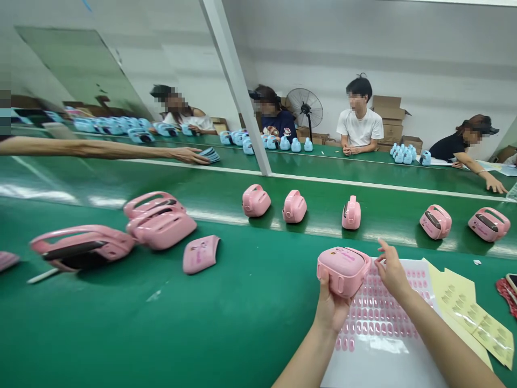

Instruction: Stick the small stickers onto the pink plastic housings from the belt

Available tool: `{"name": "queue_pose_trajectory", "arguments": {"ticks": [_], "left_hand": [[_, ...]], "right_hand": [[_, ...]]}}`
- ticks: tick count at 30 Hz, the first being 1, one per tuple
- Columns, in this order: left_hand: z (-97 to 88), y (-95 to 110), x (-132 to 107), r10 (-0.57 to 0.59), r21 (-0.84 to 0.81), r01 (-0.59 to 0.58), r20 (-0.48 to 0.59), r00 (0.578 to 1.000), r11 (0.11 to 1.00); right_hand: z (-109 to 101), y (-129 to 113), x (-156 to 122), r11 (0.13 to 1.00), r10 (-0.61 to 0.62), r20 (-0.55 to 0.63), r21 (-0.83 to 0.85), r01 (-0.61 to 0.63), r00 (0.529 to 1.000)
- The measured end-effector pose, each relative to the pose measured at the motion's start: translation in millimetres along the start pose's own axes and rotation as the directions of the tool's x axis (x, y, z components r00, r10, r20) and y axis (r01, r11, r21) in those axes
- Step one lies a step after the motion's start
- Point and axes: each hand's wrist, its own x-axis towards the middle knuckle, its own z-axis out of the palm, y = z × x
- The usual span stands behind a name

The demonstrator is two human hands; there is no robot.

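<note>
My left hand (332, 306) grips a pink plastic toy case (343, 269) from below and holds it above a white sheet of small pink stickers (383, 318). My right hand (391, 272) is at the case's right edge, thumb and forefinger pinched together; what they pinch is too small to make out. Both hands hover over the green table (226, 323) at the lower right.
Several pink cases (294, 207) ride the green conveyor belt; others (159, 221) lie at the left with a loose pink panel (200, 253). Yellow sticker sheets (472, 318) lie at the right. A co-worker's arm (100, 148) reaches over the belt. Several people sit opposite with blue cases (283, 143).
</note>
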Motion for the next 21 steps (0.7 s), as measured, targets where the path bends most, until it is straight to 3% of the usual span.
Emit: {"name": "queue_pose_trajectory", "arguments": {"ticks": [2,4,6,8,12,16,18,21], "left_hand": [[3.0,-1,-2,0.085,0.192,-0.091,0.037,0.996,0.977],[3.9,-6,-5,0.185,0.413,-0.217,0.117,0.976,0.884],[1.6,-14,-9,0.251,0.602,-0.324,0.205,0.946,0.730],[-4.1,-22,-11,0.231,0.717,-0.365,0.283,0.931,0.593],[-19.9,-31,-7,0.138,0.794,-0.434,0.417,0.899,0.426],[-26.0,-28,-1,0.109,0.771,-0.584,0.577,0.810,0.253],[-24.2,-25,-1,0.086,0.752,-0.621,0.619,0.781,0.221],[-19.5,-22,-4,0.083,0.753,-0.604,0.606,0.791,0.260]], "right_hand": [[-18,-15,11,0.982,0.144,-0.027,0.130,-0.140,0.989],[-40,-35,20,0.942,0.227,0.039,0.244,-0.230,0.973],[-59,-57,26,0.914,0.223,0.131,0.316,-0.254,0.966],[-74,-78,25,0.905,0.187,0.244,0.333,-0.264,0.951],[-82,-104,16,0.916,0.165,0.470,0.252,-0.312,0.867],[-81,-109,13,0.942,0.201,0.519,0.129,-0.309,0.831],[-83,-110,15,0.952,0.211,0.542,0.075,-0.297,0.813],[-87,-112,17,0.957,0.210,0.577,0.045,-0.288,0.789]]}}
